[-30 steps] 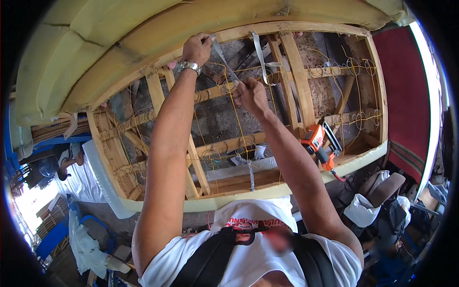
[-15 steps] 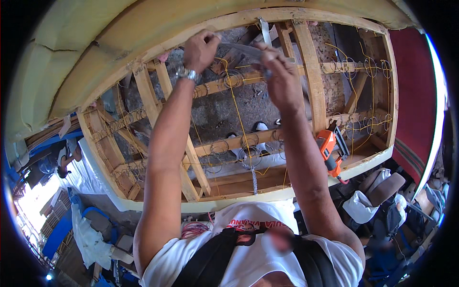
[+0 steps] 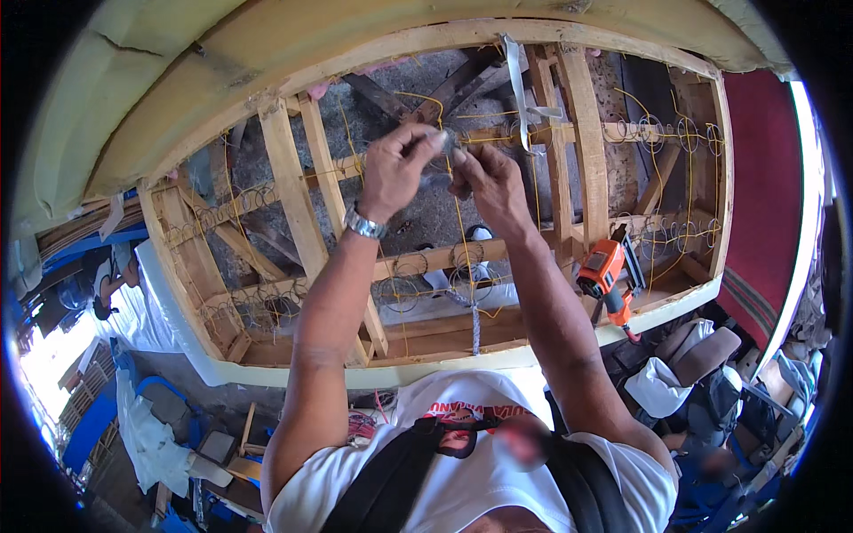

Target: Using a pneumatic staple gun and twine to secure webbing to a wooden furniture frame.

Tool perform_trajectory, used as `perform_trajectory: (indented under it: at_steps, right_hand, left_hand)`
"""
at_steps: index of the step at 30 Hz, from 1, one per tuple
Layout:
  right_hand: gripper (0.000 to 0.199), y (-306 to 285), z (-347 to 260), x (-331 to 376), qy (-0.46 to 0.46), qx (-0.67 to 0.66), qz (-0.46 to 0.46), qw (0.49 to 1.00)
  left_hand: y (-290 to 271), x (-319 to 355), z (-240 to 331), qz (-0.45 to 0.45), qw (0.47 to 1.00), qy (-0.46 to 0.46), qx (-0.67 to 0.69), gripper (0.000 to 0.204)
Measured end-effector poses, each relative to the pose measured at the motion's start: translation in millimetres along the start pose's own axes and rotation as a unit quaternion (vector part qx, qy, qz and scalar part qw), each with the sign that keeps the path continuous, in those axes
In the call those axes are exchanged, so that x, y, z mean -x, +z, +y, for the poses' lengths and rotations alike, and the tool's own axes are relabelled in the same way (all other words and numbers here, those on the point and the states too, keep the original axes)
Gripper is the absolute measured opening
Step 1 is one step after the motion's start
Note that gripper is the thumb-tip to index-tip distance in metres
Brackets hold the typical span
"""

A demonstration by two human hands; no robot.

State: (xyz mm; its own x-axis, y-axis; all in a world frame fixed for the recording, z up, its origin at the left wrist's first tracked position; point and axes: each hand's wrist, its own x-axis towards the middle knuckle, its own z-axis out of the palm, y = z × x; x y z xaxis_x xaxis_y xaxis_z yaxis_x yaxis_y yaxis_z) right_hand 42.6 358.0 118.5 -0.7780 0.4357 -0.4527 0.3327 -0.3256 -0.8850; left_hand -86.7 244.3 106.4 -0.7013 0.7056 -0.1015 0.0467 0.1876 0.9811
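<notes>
Working inside the open underside of an upturned wooden sofa frame, both arms raised into it from the lower edge. Left hand, with a metal wristwatch at the wrist, closed in a pinch, thumb and fingertips pressed together on a thin yellow twine. Right hand just beside it, fingers curled and likewise pinching the same twine, the two hands almost touching at their tips. Twine running down from the pinch toward a lower wooden crossbar and out sideways toward the frame's slats. Whether anything else sits between the fingertips: cannot tell, too small and blurred.

Around the hands: rows of wire coil springs sitting along the crossbars, more of them near the right side; a strip of grey webbing hanging from the top rail, just right of the hands; dark burlap-like backing behind the slats. Resting on the lower right part of the frame, well apart from the hands, an orange power stapler. Pale yellow foam padding wrapping the frame's outer edge at upper left. To the right, a dark red fabric panel. Below left, blue chairs and white sheeting on the floor.
</notes>
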Motion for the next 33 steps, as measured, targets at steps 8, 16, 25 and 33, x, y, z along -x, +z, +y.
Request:
perform_trajectory:
  at_steps: [8,16,25,33]
  right_hand:
    - [0.034,6.6,21.6,-39.1,0.051,0.224,0.176,0.957]
    - [0.026,22.1,19.7,-44.3,0.115,-0.087,0.163,0.976]
    - [0.028,39.8,34.3,-59.4,0.12,-0.293,0.22,0.923]
    - [0.026,45.8,33.4,-53.4,0.114,-0.338,0.236,0.904]
  left_hand:
    - [-28.5,-76.7,-34.7,-0.106,0.979,-0.062,-0.165,0.031]
    - [-14.7,-121.8,-97.4,-0.166,0.926,-0.307,0.143,0.041]
    - [-0.3,-134.4,-48.6,-0.153,0.951,0.146,-0.227,0.031]
    - [12.1,-144.0,-34.8,-0.426,0.793,-0.184,-0.394,0.05]
